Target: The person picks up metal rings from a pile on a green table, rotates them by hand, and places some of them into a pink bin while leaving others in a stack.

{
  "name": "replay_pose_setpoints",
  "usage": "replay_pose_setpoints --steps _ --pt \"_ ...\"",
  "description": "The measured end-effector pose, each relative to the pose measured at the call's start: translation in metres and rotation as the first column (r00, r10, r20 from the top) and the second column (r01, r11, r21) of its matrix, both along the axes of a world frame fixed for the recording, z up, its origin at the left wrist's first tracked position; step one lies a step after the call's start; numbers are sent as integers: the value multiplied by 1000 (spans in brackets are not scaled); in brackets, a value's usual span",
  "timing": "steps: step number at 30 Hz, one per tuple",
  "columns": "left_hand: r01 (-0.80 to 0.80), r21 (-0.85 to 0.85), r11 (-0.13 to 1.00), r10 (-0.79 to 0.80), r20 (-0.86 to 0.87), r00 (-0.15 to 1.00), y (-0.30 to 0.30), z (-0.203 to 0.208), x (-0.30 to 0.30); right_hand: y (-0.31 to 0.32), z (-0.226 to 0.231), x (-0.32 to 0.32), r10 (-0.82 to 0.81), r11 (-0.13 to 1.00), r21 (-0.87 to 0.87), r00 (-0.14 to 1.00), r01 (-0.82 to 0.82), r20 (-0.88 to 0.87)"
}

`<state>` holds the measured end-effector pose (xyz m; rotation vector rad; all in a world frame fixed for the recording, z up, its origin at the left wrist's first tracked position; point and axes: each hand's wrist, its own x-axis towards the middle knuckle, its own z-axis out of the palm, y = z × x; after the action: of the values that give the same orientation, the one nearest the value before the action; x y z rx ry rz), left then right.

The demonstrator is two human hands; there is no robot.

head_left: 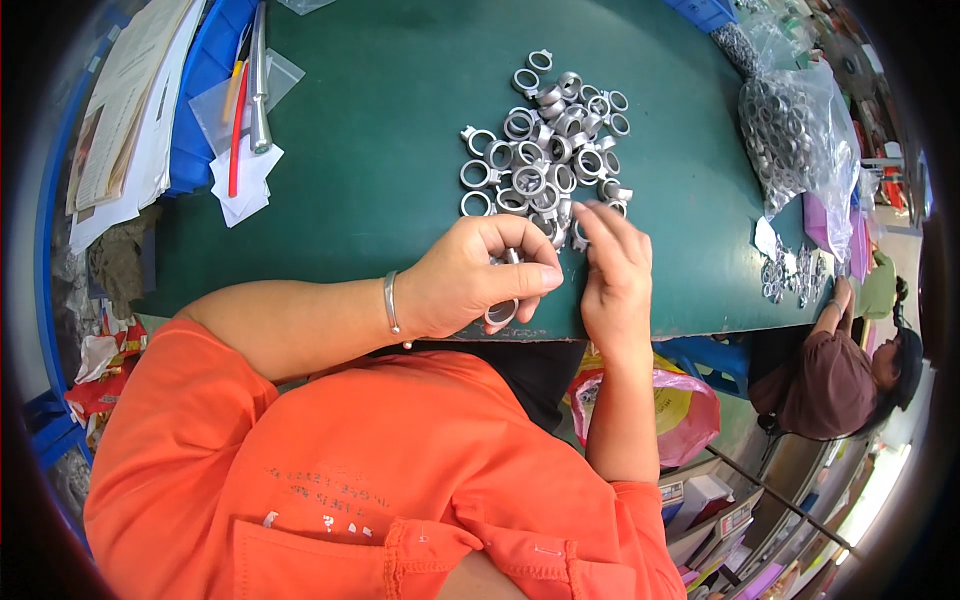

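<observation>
My left hand (478, 272), with a bracelet at its wrist, is closed around a few silver metal rings (502, 312) above the near edge of the green table. One ring hangs below the fingers; the palm hides part of the others. Beyond both hands lies a loose pile of similar metal rings (530, 180), many with a small lug on the side. My right hand (615, 265) is at the near right edge of this pile, its fingers stretched toward the rings and holding nothing that I can see. A single ring (580, 238) lies beside its fingertips.
On the green table (370, 130), a clear bag of metal rings (785, 140) stands at the right, near smaller loose parts (795, 275). A blue tray (205, 100) and papers are at the left. Another person (830, 375) sits at far right. A pink bag (690, 425) hangs below the edge.
</observation>
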<state>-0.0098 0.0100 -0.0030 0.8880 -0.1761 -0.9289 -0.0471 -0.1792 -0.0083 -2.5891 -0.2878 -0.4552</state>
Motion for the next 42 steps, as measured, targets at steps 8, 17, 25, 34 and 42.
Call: replay_pose_setpoints --steps 8,17,25,34,42 --pt "-5 17 1000 4 40 999 0 2 1 -7 10 -16 -95 927 324 952 192 -292" --pt "-58 187 981 9 254 967 -3 8 -3 14 2 -38 182 447 893 982 -47 -40" --pt "-122 172 978 34 441 897 -3 2 -6 18 -1 -40 156 480 877 987 -36 -45" --pt "-174 142 974 62 574 816 -4 -5 -6 21 -3 -42 141 443 896 989 -18 -50" --pt "-41 239 970 -24 262 965 -2 13 -5 20 3 -45 49 619 786 999 -13 -21"
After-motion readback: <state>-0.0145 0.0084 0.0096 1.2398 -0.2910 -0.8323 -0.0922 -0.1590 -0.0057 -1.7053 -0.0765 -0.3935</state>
